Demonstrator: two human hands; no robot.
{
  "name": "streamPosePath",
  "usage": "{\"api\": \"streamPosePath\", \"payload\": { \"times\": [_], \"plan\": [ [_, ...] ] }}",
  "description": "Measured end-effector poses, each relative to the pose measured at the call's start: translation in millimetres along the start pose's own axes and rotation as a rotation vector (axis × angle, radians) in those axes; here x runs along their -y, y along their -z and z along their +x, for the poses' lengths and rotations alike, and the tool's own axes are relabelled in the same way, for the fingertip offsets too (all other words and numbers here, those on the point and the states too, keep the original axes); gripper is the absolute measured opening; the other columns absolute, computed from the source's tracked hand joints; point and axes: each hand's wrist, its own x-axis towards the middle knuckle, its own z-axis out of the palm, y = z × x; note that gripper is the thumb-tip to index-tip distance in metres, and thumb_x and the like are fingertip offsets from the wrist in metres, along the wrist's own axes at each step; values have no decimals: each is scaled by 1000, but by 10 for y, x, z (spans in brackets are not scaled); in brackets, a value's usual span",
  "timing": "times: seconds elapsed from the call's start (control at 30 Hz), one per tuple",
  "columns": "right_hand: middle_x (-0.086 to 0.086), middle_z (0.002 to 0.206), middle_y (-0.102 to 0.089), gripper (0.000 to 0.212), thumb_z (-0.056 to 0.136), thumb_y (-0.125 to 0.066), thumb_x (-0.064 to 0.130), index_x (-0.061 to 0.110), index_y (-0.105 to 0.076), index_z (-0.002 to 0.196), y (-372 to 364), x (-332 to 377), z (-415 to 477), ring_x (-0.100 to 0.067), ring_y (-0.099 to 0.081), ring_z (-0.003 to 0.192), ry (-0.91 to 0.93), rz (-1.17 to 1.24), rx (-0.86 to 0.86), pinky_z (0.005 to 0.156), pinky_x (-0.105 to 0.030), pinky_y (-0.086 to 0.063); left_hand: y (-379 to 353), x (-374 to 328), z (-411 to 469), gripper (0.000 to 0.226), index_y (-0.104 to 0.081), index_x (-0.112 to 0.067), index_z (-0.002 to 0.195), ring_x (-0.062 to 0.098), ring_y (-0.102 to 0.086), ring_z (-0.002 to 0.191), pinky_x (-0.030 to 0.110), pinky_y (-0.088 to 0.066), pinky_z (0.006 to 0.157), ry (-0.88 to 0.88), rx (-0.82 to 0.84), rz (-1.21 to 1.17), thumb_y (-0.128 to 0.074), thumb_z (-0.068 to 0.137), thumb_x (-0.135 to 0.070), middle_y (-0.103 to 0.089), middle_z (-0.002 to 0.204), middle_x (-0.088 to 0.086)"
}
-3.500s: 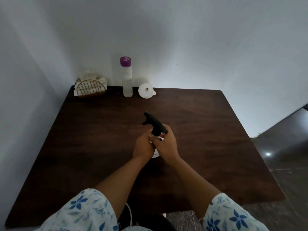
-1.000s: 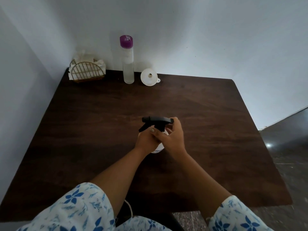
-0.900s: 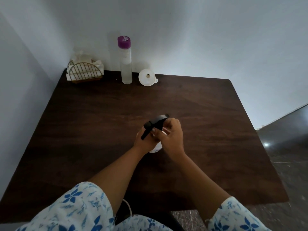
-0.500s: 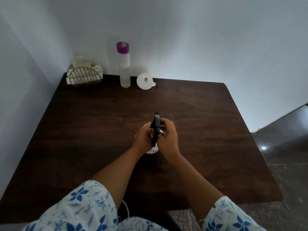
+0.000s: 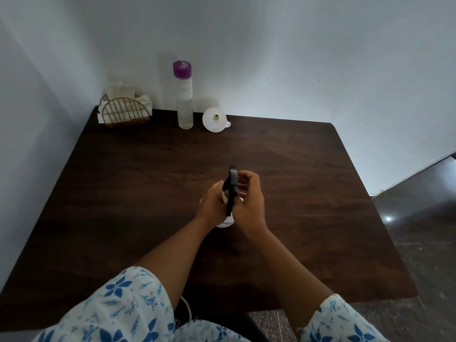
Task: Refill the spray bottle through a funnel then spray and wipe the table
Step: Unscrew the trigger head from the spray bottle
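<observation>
Spray bottle (image 5: 228, 222) gripped in both hands at mid-table, its black trigger head (image 5: 232, 187) apparently being unscrewed for a refill.

From the left: a wire napkin holder (image 5: 124, 114) stuffed with white tissues stands in the far corner of the dark wooden table (image 5: 123, 206), then a tall clear bottle with a purple cap (image 5: 183, 95), then a white funnel (image 5: 214, 119) on its side, all well apart from the work. Nearer, the left hand (image 5: 213, 206) wraps the small white body, which stands on the tabletop, while the right hand (image 5: 250, 201) closes its fingers around the head. The bottle looks light, stiff plastic, likely slick when wet; the body is best steadied low and the collar turned above. Nothing stands between the hands and the funnel.
</observation>
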Motion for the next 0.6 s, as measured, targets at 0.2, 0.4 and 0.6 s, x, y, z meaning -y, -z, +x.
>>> {"api": "streamPosePath", "payload": {
  "times": [0.2, 0.4, 0.6],
  "plan": [
    [6, 122, -52, 65, 76, -73, 3, 20, -39, 129, 46, 6, 31, 2, -55, 105, 79, -19, 103, 76, -7, -46, 4, 41, -32, 44, -51, 2, 119, 35, -53, 113, 42, -43, 97, -5, -11, 6, -64, 77, 5, -57, 121, 22],
    [6, 98, -64, 29, 84, -66, 10, 32, -53, 96, 35, 48, 68, -11, -63, 94, 27, -90, -38, 78, -27, -55, -3, 28, 0, 27, -59, -15, 105, 28, -60, 102, 46, -49, 91, 7, 15, -48, -65, 79, -9, -64, 108, 12],
    [8, 103, -62, 53, 71, -80, 9, 23, -53, 114, 112, 92, 35, 4, -59, 95, 109, -95, 137, 75, -14, -49, -25, 16, 19, 15, -56, -19, 100, 26, -59, 103, 40, -49, 90, 19, 42, 28, -54, 88, -9, -61, 103, 7]
  ]
}}
